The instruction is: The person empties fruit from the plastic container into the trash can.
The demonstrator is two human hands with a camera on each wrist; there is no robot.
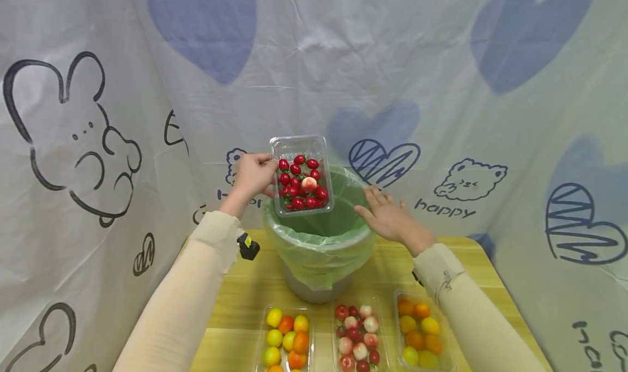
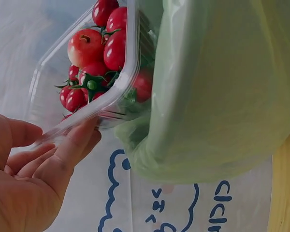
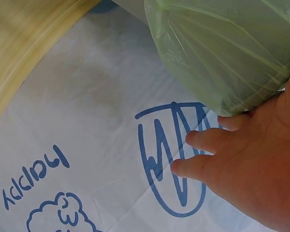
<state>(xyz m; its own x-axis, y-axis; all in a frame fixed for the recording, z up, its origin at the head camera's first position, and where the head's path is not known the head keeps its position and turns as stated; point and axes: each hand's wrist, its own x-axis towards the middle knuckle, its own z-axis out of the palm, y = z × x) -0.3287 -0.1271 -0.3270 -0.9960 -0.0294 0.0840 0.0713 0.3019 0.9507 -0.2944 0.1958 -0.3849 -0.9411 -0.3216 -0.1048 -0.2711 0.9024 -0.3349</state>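
Observation:
My left hand (image 1: pixel 254 178) grips the left edge of a clear plastic box (image 1: pixel 300 143) over the mouth of a lined bin. Inside the box lie several small red tomatoes (image 1: pixel 298 203) and one pale red round fruit (image 1: pixel 308 184). In the left wrist view, the thumb and fingers pinch the box's rim (image 2: pixel 82 113). The bin's green liner (image 1: pixel 324 252) is folded over its rim. At the bin's right rim, my right hand (image 1: pixel 390 216) rests with its fingers extended; in the right wrist view they lie beside the green bag (image 3: pixel 222 53).
Three clear boxes stand along the table's front: one with yellow and orange fruit (image 1: pixel 288 340), one with red and pinkish fruit (image 1: pixel 352 334), one with orange and yellow fruit (image 1: pixel 416 325), partly under the right sleeve. A printed white curtain (image 1: pixel 304 45) surrounds the wooden table (image 1: pixel 235 285).

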